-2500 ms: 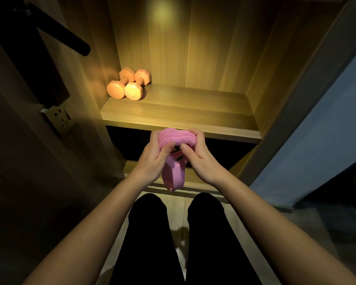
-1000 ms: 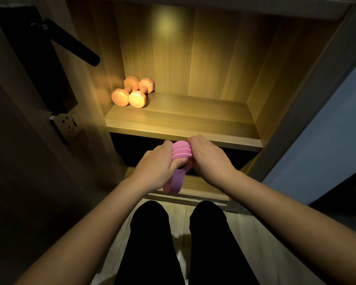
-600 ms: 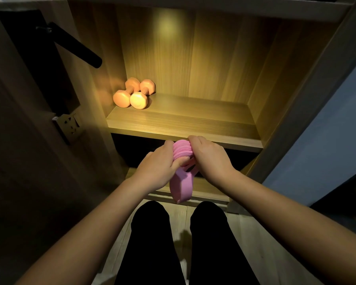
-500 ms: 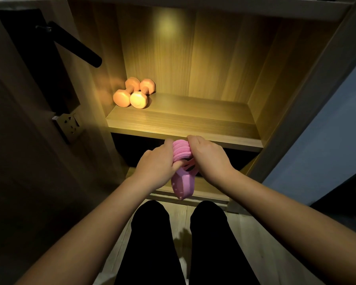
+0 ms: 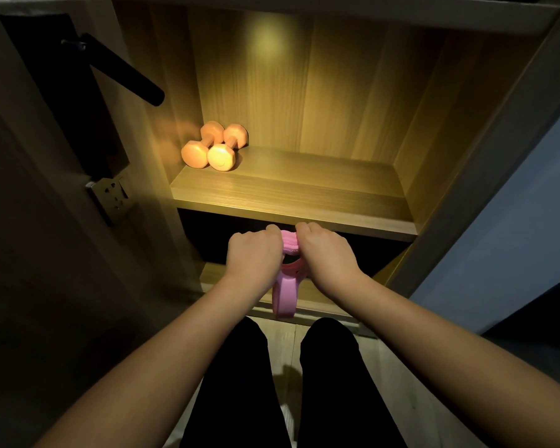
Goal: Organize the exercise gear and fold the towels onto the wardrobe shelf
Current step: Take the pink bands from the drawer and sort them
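Observation:
A pink thigh exerciser hangs between my hands just below the front edge of the lit wardrobe shelf. My left hand grips its ribbed pad from the left and my right hand grips it from the right, so only a thin strip of pad shows between them. The pink hinge end points down toward the floor. Two orange dumbbells lie side by side at the shelf's back left corner. No towels are in view.
An open wardrobe door with a black lever handle and metal latch plate stands at the left. A lower shelf sits behind the exerciser. A blue wall is at the right. My legs in black trousers stand on the pale floor.
My hands have pressed the two ribbed pads closer together, so less pink shows between them. The hinge end has swung to hang straighter down. The dumbbells have not moved.

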